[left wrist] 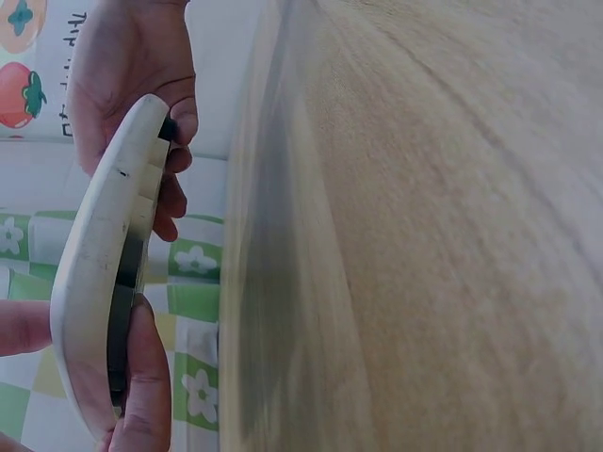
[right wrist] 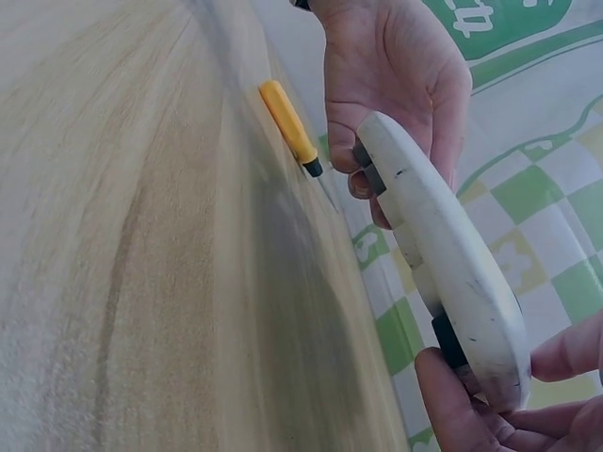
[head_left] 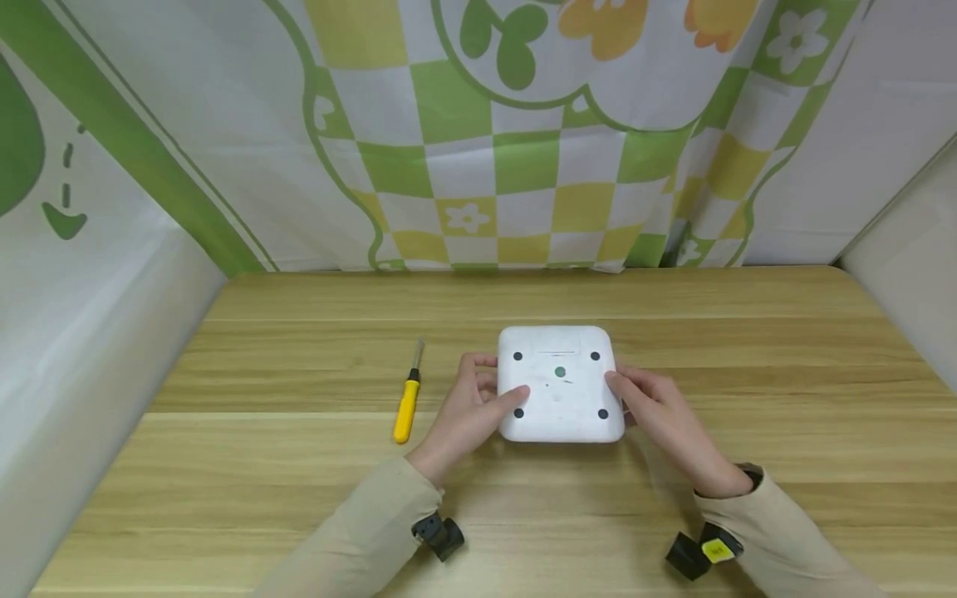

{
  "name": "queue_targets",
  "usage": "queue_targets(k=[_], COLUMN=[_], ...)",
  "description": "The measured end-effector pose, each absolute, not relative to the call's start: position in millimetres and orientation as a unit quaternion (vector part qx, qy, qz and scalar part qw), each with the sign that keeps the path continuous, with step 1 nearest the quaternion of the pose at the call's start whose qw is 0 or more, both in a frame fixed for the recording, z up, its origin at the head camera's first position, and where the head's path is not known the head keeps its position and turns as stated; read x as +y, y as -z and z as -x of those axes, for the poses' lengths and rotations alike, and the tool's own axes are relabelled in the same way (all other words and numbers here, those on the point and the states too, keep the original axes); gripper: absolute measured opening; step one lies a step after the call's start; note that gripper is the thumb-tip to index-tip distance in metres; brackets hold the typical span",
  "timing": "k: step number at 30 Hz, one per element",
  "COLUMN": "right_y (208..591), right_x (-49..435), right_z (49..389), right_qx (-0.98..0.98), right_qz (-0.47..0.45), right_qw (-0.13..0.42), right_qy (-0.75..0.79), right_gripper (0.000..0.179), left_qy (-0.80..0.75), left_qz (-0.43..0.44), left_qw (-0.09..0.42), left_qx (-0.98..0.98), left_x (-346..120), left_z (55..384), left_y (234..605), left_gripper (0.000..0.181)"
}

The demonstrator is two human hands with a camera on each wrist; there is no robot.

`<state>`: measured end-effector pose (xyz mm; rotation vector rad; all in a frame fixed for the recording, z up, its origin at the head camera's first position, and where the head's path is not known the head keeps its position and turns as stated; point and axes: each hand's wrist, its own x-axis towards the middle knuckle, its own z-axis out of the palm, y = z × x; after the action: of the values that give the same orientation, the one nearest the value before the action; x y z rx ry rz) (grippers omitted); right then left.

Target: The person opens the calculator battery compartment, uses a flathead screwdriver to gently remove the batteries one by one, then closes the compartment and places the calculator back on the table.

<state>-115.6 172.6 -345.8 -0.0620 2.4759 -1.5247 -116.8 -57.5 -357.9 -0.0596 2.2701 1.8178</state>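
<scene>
Both hands hold a white square device [head_left: 559,399] above the table, its flat underside turned up. Dark round feet sit near its corners, and a green dot marks its middle. White and black key-like blocks stick out of its other face in the wrist views. My left hand [head_left: 473,403] grips the left edge, thumb on the underside and fingers beneath. At the right edge, my right hand [head_left: 661,415] pinches it with the thumb on top. A screwdriver [head_left: 407,403] with a yellow handle lies on the table left of my left hand.
The wood-grain table [head_left: 299,498] ends at a hanging cloth [head_left: 523,166] with green, yellow and white checks. White cloth walls [head_left: 90,332] stand at both sides. Black wrist-worn cameras [head_left: 439,536] sit by the beige sleeves [head_left: 366,523].
</scene>
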Motion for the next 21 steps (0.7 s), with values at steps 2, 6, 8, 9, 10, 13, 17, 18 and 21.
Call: queue_targets(k=[2,6,8,9,10,13,17,18,21], right_y=[346.4,346.9,347.4,347.6,347.9,349.4,350.5,350.6,350.5], right_x=[172.6,171.9,171.5,171.2,171.0,170.7,171.0,171.1,171.0], right_z=[115.9,115.9,115.8,115.6,115.4,115.2,115.2,115.1,115.1], right_qx=[0.845,0.844,0.844,0.845,0.845,0.847,0.850,0.852,0.850], right_qz=[0.021,0.019,0.017,0.014,0.012,0.006,0.005,0.006,0.010], right_qw=[0.120,0.127,0.130,0.132,0.134,0.138,0.137,0.135,0.137], right_qy=[0.521,0.521,0.519,0.517,0.517,0.513,0.508,0.507,0.508], right_gripper=[0.044,0.043,0.044,0.045,0.045,0.048,0.053,0.054,0.058], left_qy=[-0.621,-0.616,-0.612,-0.610,-0.608,-0.607,-0.607,-0.607,-0.604], left_qz=[0.021,0.023,0.024,0.024,0.024,0.026,0.027,0.027,0.026], left_qw=[0.116,0.117,0.118,0.118,0.118,0.119,0.119,0.119,0.120], left_qx=[0.775,0.779,0.782,0.783,0.785,0.785,0.785,0.785,0.788], left_x=[-57.9,-59.0,-59.5,-59.7,-59.9,-60.3,-60.4,-60.4,-60.7], left_z=[116.7,116.4,116.4,116.3,116.2,115.7,115.5,115.5,115.9], left_y=[358.3,358.8,359.0,359.0,359.0,358.9,358.6,358.7,359.1], left_gripper=[0.055,0.055,0.054,0.053,0.053,0.052,0.051,0.051,0.052])
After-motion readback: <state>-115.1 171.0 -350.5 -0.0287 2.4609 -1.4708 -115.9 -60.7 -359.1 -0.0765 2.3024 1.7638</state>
